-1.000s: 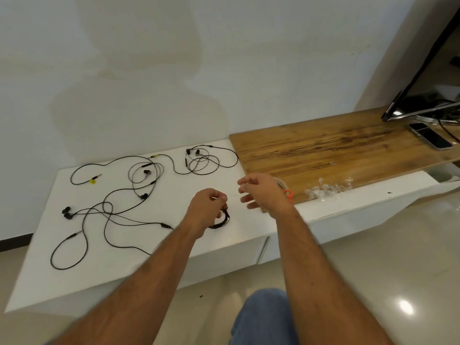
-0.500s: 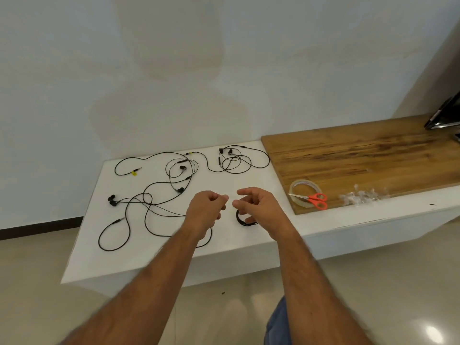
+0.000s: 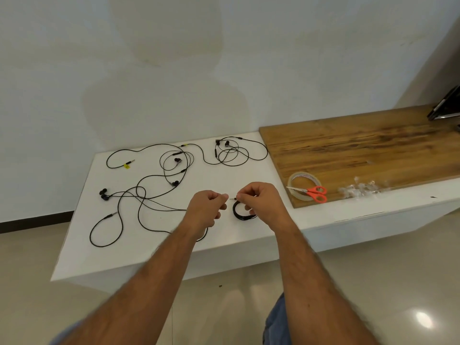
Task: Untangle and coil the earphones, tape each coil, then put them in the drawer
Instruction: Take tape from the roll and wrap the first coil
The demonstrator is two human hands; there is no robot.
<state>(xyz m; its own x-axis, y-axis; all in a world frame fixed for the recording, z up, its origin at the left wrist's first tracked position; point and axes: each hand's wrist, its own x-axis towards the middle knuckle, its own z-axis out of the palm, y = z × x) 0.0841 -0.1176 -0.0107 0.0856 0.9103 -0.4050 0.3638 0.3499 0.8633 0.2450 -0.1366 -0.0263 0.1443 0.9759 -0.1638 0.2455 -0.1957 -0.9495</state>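
Black and tightly wound, one small coil of earphone cable [image 3: 241, 213] hangs just under the right hand [image 3: 263, 202], above the front part of the white cabinet top [image 3: 154, 250]; the right hand's fingertips [image 3: 240, 196] pinch the coil's free plug end, which pokes out toward the left hand [image 3: 206, 210]. The left hand is curled into a loose fist just beside it, thumb and forefinger pressed together, but whether they pinch anything I cannot tell. Behind and to the left of the coil, loose black earphones [image 3: 149, 190] sprawl over the same white top in tangled loops; I count three plug ends, two of them with yellow tags, so there seem to be three uncoiled sets, though the crossings make the count uncertain. To the right of the coil the white top meets a brown wooden slab [image 3: 361, 150]. On the slab's near corner lies one clear roll of adhesive tape [image 3: 296, 180], with one pair of orange-handled scissors [image 3: 315, 193] resting across it. Further right of the coil, on the slab's front edge, sits a small heap of crumpled clear scraps [image 3: 358, 190]. A dark screen edge [image 3: 445, 108] shows at the far right.
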